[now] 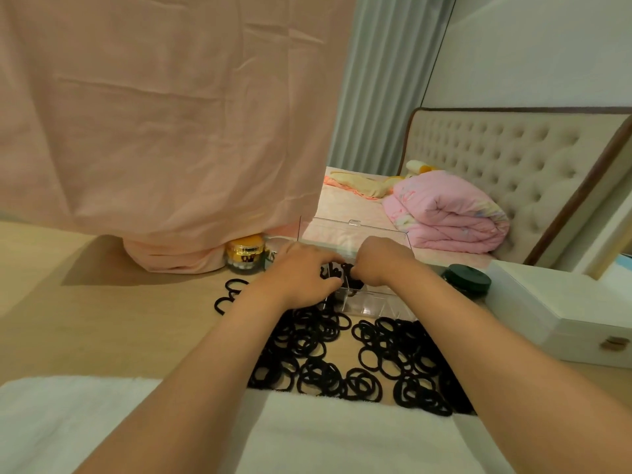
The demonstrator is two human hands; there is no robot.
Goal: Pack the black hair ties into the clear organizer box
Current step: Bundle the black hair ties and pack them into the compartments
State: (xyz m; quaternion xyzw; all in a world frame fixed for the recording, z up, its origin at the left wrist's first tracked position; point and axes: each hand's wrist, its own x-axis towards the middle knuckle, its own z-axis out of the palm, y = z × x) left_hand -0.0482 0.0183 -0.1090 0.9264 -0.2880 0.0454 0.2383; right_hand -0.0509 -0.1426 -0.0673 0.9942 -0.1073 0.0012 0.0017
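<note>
A clear organizer box [372,304] stands on the wooden table with its lid [352,230] raised behind it. Several black hair ties [379,357] lie in a heap in front of the box, and a few more hair ties [229,295] lie to its left. Over the box's back compartments, my left hand [301,273] has its fingers curled against a black bunch. My right hand [379,261] pinches that bunch of black hair ties [352,278] and holds it down inside the box. The front compartments look empty.
A gold-capped jar [245,254] and a second jar stand left of the box under a hanging pink cloth [164,131]. A dark green lid [466,281] and a white case [561,309] sit to the right. A white towel [85,419] covers the near edge.
</note>
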